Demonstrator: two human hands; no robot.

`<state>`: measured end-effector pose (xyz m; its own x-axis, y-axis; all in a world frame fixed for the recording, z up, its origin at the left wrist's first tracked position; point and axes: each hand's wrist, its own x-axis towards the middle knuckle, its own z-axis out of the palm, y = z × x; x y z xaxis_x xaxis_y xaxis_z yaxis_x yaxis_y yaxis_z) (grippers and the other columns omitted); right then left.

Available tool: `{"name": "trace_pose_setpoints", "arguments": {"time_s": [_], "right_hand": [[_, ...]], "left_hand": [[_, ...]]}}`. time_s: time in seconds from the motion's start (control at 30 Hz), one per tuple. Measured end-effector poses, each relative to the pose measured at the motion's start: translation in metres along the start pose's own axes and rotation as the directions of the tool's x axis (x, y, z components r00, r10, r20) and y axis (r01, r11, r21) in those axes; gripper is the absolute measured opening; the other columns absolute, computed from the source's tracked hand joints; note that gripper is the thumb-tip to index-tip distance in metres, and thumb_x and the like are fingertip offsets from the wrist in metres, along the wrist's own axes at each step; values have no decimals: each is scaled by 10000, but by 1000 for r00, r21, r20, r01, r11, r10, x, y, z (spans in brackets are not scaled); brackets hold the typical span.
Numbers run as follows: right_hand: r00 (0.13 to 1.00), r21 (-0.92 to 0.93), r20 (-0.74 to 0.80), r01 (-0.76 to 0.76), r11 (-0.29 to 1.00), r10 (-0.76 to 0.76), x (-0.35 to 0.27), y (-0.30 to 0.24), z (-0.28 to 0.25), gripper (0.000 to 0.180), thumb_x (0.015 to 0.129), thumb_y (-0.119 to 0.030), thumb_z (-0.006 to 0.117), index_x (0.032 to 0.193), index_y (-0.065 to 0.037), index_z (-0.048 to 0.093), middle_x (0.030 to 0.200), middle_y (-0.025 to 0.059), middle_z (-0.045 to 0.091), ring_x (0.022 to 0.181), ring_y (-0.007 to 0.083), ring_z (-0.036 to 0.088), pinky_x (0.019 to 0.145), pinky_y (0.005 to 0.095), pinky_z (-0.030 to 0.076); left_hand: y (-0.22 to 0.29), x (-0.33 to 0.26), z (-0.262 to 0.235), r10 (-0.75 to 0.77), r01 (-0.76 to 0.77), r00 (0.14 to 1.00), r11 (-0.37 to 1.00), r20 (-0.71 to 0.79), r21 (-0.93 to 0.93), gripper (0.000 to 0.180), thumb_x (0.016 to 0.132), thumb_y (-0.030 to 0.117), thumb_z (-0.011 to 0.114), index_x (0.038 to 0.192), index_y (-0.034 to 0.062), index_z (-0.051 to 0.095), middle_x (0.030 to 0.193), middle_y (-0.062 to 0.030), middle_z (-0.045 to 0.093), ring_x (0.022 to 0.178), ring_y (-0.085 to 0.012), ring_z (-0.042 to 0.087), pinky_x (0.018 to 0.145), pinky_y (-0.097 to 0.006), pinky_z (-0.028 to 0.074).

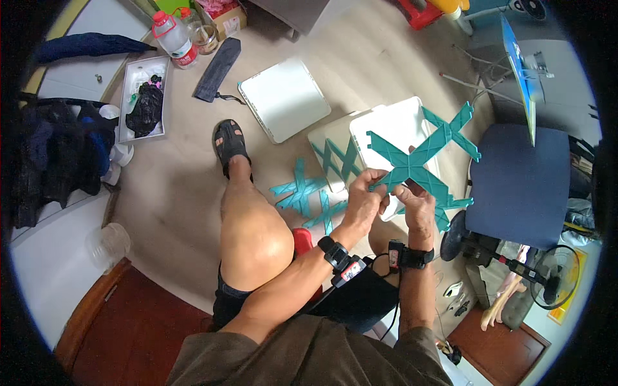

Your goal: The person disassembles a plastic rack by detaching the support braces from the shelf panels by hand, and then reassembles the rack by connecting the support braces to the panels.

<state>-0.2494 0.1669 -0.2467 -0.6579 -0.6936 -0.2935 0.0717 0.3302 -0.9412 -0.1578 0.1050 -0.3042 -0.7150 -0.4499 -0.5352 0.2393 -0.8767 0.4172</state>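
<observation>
Teal cross-shaped plastic brace (pixel 418 161) is what I am holding up in front of me, above my lap and over the floor, with both hands closed on its lower arms. My left hand (pixel 364 196) is pinching the lower left arm between thumb and fingers, and my right hand (pixel 417 202) is gripping the lower middle part from below, so neither hand is free. Both wrists are carrying black bands with small devices. Just beyond the brace, two white square panels (pixel 399 128) are lying overlapped on the floor, one partly over the other, and another teal brace appears to be lying on the lower of them. A third white panel (pixel 283 100) is lying apart, farther toward my left foot in its black sandal (pixel 230 145). More teal braces (pixel 302 193) are lying loose on the floor near my left knee, and a few more are showing under my right hand. Judging by this, I am early in the work: no panel looks joined to any brace yet, and most pieces are waiting on the floor. Farther out, a blue chair (pixel 521 186) is standing to my right, and a water bottle (pixel 175 35) and a grey folded umbrella (pixel 217 69) are lying off to my left.
</observation>
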Motion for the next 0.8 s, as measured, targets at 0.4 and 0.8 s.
{"name": "trace_pose_setpoints", "arguments": {"time_s": [0.4, 0.8], "right_hand": [[976, 35, 18, 216, 976, -217, 11, -22, -2, 792, 675, -182, 713, 1381, -10, 398, 1200, 127, 572, 1018, 220, 578, 889, 348, 458], [879, -418, -21, 426, 803, -477, -11, -20, -15, 309, 732, -302, 735, 756, -13, 628, 787, 124, 621, 814, 270, 565, 771, 391, 405]], "left_hand": [[31, -7, -2, -20, 37, 990, 992, 138, -118, 197, 832, -36, 528, 1019, -12, 589, 727, -21, 554, 468, -52, 447, 361, -187, 299], [42, -41, 4, -205, 183, 948, 977, 242, 111, 267, 886, 168, 429, 967, -16, 605, 689, -61, 563, 525, -129, 494, 453, -247, 371]]}}
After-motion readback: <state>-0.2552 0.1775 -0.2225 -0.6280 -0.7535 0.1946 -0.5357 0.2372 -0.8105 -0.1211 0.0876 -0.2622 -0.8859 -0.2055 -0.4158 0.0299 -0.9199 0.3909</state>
